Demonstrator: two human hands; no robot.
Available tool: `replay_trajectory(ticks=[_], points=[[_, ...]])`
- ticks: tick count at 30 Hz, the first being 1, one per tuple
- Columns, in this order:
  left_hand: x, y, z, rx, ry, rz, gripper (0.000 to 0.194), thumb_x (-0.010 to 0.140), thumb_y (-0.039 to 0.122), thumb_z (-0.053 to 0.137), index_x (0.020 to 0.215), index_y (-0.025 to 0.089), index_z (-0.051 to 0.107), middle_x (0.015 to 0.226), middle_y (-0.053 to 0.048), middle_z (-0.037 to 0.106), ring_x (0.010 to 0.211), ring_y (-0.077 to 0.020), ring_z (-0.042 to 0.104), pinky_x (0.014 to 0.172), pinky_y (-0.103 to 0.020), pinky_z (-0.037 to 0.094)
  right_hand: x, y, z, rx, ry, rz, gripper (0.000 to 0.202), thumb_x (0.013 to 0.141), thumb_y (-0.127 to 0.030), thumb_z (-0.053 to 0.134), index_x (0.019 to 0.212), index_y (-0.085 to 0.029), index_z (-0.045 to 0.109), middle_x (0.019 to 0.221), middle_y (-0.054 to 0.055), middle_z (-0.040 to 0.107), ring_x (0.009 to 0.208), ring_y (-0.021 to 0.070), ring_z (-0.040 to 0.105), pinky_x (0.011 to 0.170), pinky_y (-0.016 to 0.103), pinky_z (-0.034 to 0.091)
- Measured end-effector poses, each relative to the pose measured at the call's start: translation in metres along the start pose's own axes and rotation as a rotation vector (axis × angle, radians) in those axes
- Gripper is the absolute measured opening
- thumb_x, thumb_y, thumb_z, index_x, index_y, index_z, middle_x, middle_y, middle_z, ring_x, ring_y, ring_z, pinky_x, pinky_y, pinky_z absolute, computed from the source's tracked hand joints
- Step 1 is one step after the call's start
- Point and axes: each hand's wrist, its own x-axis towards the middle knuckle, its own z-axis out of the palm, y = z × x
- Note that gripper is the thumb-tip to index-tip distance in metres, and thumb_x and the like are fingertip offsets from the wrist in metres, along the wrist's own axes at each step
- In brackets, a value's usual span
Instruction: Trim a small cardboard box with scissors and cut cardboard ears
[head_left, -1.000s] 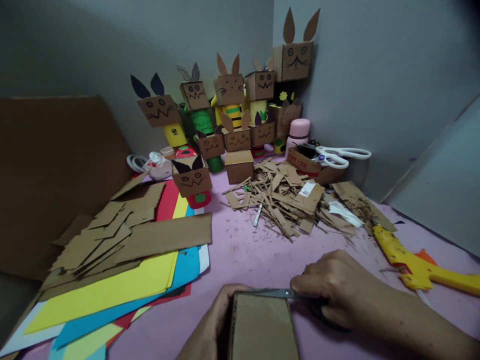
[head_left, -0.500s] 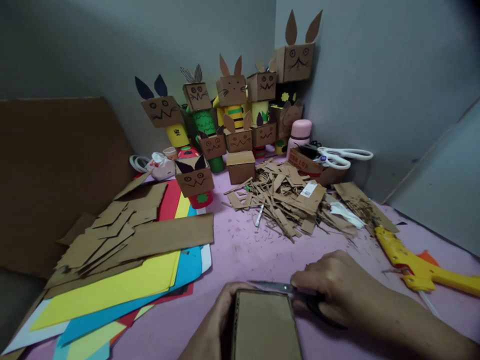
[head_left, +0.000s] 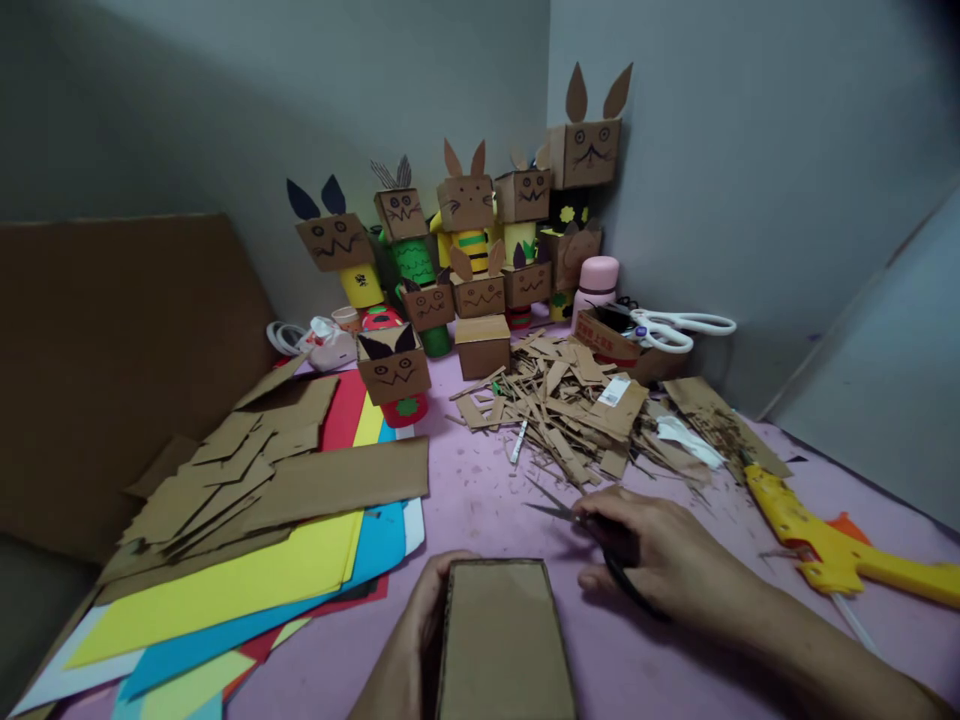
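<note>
At the bottom centre, my left hand is closed around the left side of a cardboard box, whose flat top faces up. My right hand grips black-handled scissors by the handles, their blades slightly parted and pointing left. The blades are above the far right corner of the box, apart from it, with nothing between them. The lower end of the box runs out of view.
Cardboard scraps lie in a heap beyond my hands. Cut cardboard and coloured paper cover the left side. A yellow glue gun lies right. Cardboard animal figures, a pink bottle and white-handled scissors stand behind.
The scissors have lifted away from the far edge of the box, and their blades have opened a little. The box and my left hand have shifted slightly left.
</note>
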Motion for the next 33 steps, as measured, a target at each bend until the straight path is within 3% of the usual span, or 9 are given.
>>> replay_trajectory(ticks=[5,9,13,17,23,26,29,31,33], points=[[0.0,0.008,0.003,0.013,0.008,0.084,0.079,0.052,0.065,0.074,0.115,0.028,0.044,0.103,-0.007,0.058,0.092,-0.0271,0.055,0.079,-0.037,0.046,0.001,0.003,0.001,0.272,-0.097,0.003,0.037,0.062,-0.03,0.076,0.096,-0.019,0.065,0.082,0.002,0.062,0.072,0.0187,0.054,0.064,0.028,0.04],[0.0,0.006,0.002,-0.004,-0.023,0.095,0.078,0.052,0.064,0.075,0.114,0.029,0.045,0.098,-0.006,0.057,0.086,-0.0247,0.054,0.075,-0.036,0.045,0.002,-0.002,0.008,0.735,-0.172,0.07,0.031,0.07,-0.026,0.069,0.097,-0.017,0.058,0.075,-0.001,0.058,0.064,0.0134,0.05,0.059,0.026,0.039],[0.001,0.006,0.003,-0.023,-0.026,0.111,0.075,0.053,0.06,0.076,0.113,0.026,0.047,0.105,-0.008,0.057,0.091,-0.0264,0.054,0.078,-0.038,0.044,0.002,-0.009,0.014,1.066,-0.248,-0.035,0.037,0.068,-0.026,0.072,0.101,-0.017,0.057,0.09,0.003,0.062,0.076,0.0142,0.055,0.07,0.028,0.043],[0.0,0.006,0.002,-0.056,-0.069,0.118,0.071,0.057,0.055,0.077,0.114,0.026,0.046,0.113,-0.009,0.057,0.097,-0.0281,0.055,0.084,-0.04,0.042,-0.001,-0.008,0.019,1.101,-0.292,-0.135,0.037,0.067,-0.027,0.075,0.1,-0.018,0.06,0.088,0.003,0.062,0.077,0.0146,0.055,0.069,0.027,0.042],[-0.001,0.001,0.001,-0.054,-0.023,0.109,0.097,0.053,0.054,0.08,0.133,0.027,0.032,0.135,-0.014,0.044,0.123,-0.034,0.042,0.099,-0.044,0.033,-0.002,-0.001,0.022,1.067,-0.334,-0.168,0.038,0.068,-0.032,0.077,0.1,-0.018,0.063,0.084,0.002,0.061,0.071,0.0129,0.054,0.066,0.026,0.042],[-0.001,0.001,0.003,-0.067,-0.078,0.089,0.083,0.052,0.058,0.079,0.119,0.025,0.043,0.116,-0.012,0.054,0.104,-0.0306,0.052,0.086,-0.04,0.04,-0.001,-0.002,0.021,1.082,-0.354,-0.181,0.039,0.069,-0.035,0.077,0.1,-0.017,0.062,0.08,0.0,0.059,0.066,0.011,0.051,0.061,0.023,0.039],[-0.001,0.003,0.004,-0.097,-0.095,0.11,0.072,0.05,0.06,0.078,0.103,0.024,0.047,0.098,-0.006,0.056,0.09,-0.0247,0.053,0.077,-0.035,0.041,-0.002,-0.004,0.02,1.09,-0.37,-0.17,0.042,0.068,-0.037,0.079,0.101,-0.018,0.061,0.08,0.0,0.059,0.069,0.0116,0.051,0.062,0.023,0.038],[-0.001,0.005,0.004,-0.133,-0.096,0.128,0.07,0.051,0.059,0.079,0.102,0.023,0.047,0.099,-0.005,0.054,0.091,-0.0239,0.052,0.077,-0.034,0.04,-0.002,-0.003,0.021,1.09,-0.314,-0.162,0.052,0.064,-0.043,0.081,0.106,-0.021,0.059,0.091,0.003,0.06,0.073,0.0137,0.052,0.064,0.024,0.039],[-0.002,0.005,0.003,-0.16,-0.1,0.136,0.071,0.053,0.057,0.079,0.105,0.023,0.046,0.101,-0.006,0.054,0.092,-0.0235,0.052,0.076,-0.033,0.039,-0.002,-0.001,0.023,1.045,-0.129,-0.179,0.064,0.06,-0.051,0.08,0.114,-0.026,0.056,0.108,0.005,0.057,0.083,0.0174,0.052,0.068,0.027,0.041]])
